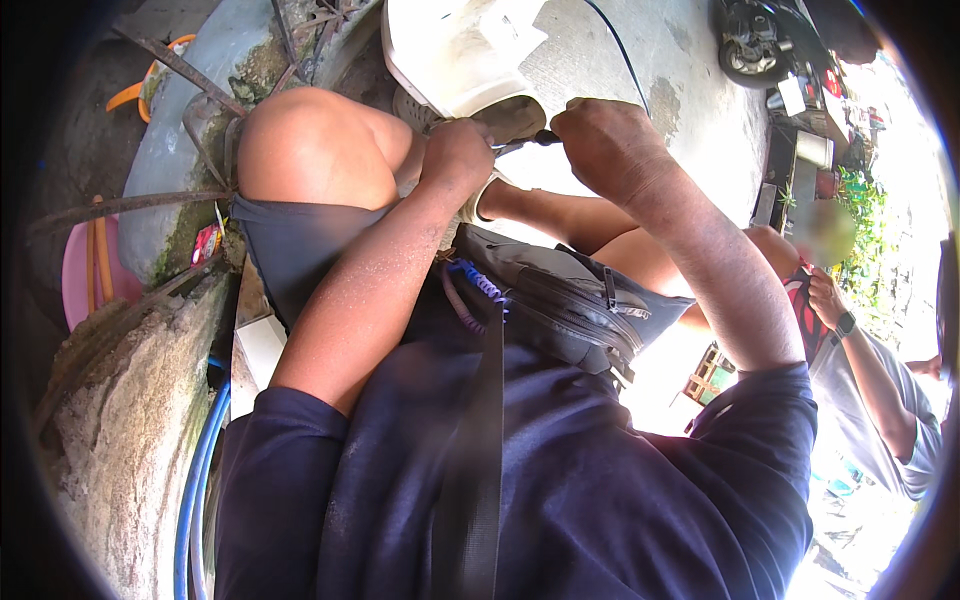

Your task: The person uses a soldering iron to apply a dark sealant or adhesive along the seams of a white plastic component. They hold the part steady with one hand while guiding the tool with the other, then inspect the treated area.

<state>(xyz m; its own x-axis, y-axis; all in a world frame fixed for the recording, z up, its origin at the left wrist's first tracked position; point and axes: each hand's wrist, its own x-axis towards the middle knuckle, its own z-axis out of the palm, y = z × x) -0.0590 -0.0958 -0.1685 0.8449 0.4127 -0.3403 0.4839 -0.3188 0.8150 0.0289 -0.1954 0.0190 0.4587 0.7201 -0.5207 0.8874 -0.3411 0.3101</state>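
Gripping a dark handle [547,137], the right hand [610,148] curls tight near the left hand [460,152] (curled too, hold unclear).

To the right of the right hand [610,145], there is room to pass over the concrete floor [690,80]. The white plastic piece [440,50] blocks far, the knee [305,150] left, the waist bag [560,300] near.
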